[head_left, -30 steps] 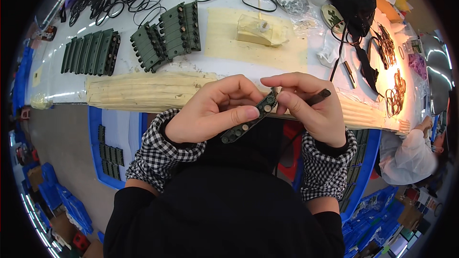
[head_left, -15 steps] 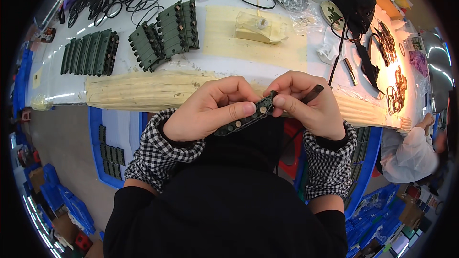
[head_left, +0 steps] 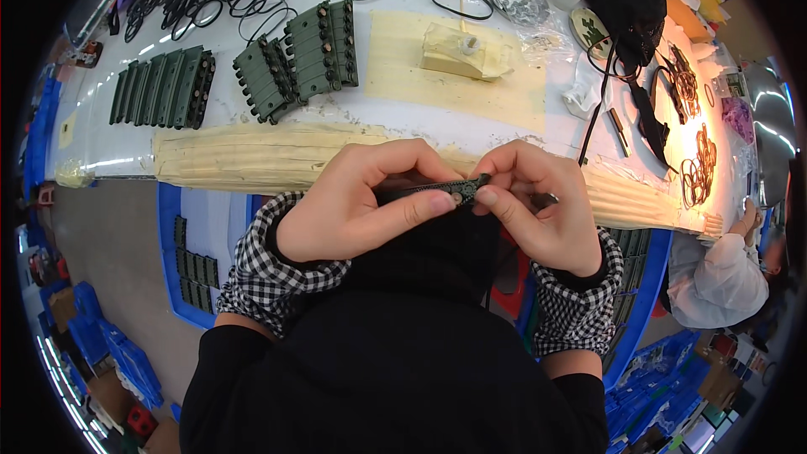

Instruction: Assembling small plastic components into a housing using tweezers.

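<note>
Left hand (head_left: 353, 202): clamped on strip (head_left: 467, 191)
Strip axis: pointed rightward from that grip
Strip tip: pinched by right hand (head_left: 546, 208)

My left forearm (head_left: 244, 324) slants up toward 1 o'clock, while my right forearm (head_left: 574, 362) runs nearly straight to 12. From the wrists my hands turn in to face each other, thumb sides up: my left hand (head_left: 353, 202) reaches toward 2 o'clock, my right hand (head_left: 551, 210) toward 10. I've got both in a tight pinch. My left thumb (head_left: 412, 208) lies long, its tip pointing to 2 o'clock, and my right thumb (head_left: 507, 208) points to 10, the two tips near each other. Both index fingers (head_left: 416, 156) arch over above them, knuckles bent
</note>
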Motion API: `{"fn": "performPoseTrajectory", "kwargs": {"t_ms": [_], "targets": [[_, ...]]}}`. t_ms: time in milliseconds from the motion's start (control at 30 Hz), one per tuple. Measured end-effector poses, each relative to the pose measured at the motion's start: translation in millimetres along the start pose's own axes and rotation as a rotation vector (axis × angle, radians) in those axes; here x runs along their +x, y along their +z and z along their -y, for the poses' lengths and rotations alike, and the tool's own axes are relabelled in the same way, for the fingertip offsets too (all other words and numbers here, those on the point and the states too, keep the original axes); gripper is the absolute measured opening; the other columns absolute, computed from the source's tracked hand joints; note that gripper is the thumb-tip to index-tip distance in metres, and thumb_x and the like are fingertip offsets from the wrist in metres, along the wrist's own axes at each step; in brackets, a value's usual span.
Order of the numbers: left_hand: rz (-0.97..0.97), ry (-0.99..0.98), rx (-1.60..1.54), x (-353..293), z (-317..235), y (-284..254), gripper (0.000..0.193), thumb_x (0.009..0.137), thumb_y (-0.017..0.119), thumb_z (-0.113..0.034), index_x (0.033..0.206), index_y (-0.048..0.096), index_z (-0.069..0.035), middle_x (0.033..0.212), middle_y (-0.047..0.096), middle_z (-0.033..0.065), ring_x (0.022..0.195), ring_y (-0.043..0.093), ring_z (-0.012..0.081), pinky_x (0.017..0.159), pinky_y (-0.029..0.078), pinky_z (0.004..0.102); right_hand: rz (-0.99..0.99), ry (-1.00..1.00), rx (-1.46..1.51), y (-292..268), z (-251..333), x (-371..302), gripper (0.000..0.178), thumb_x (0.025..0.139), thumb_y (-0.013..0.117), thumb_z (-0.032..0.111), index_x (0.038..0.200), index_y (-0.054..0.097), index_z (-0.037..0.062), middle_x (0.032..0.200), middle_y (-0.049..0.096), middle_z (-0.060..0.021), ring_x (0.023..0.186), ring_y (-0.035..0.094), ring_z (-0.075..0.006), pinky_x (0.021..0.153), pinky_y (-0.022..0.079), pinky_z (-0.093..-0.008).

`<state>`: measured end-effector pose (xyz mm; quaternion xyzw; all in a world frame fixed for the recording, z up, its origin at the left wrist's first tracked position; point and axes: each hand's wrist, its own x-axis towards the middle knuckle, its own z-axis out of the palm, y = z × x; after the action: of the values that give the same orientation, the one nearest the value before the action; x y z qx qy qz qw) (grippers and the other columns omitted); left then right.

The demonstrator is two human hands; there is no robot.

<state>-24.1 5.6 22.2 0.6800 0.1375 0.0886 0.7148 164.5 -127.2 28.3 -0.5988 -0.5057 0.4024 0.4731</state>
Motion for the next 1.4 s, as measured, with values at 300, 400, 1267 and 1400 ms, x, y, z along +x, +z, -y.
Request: {"fn": "performPoseTrajectory", "kwargs": {"t_ms": [300,400,1267,1400], "targets": [[-0.549,0.510,0.816,10,2,21,0.025,0.063,0.076,-0.014,0.086,0.069,-0.008,0.079,0.065,0.0041,0.087,0.065,0.0263,0.104,0.034,0.0553,-0.203,-0.090,-0.071,20,-4,-1,0.014,0.083,0.067,0.003,0.095,0.060,0.0012,0.063,0.058,0.0013,0.045,0.036,-0.0020,0.043,0.028,-0.0195],[-0.609,0.564,0.852,11,5,22,0.025,0.060,0.075,-0.012,0.084,0.068,-0.009,0.076,0.062,0.0029,0.079,0.063,0.0240,0.096,0.042,0.0474,-0.244,-0.122,-0.075,26,-4,-1,0.015,0.083,0.066,0.003,0.096,0.060,0.0014,0.064,0.059,0.0013,0.044,0.035,-0.0019,0.043,0.028,-0.0194],[-0.699,0.600,1.004,5,9,27,0.026,0.056,0.071,-0.019,0.079,0.065,-0.010,0.073,0.058,0.0014,0.065,0.052,0.0197,0.074,0.032,0.0334,-0.159,-0.138,-0.200,26,3,-3,0.018,0.083,0.066,0.005,0.101,0.062,0.0027,0.073,0.066,-0.0025,0.043,0.044,-0.0043,0.042,0.034,-0.0203],[-0.752,0.612,1.002,8,9,30,0.023,0.053,0.072,-0.021,0.073,0.063,-0.014,0.068,0.054,-0.0027,0.062,0.051,0.0166,0.071,0.029,0.0341,-0.180,-0.163,-0.176,29,-2,-3,0.019,0.083,0.066,0.004,0.101,0.062,0.0026,0.073,0.066,-0.0031,0.043,0.046,-0.0055,0.042,0.035,-0.0205]]}}
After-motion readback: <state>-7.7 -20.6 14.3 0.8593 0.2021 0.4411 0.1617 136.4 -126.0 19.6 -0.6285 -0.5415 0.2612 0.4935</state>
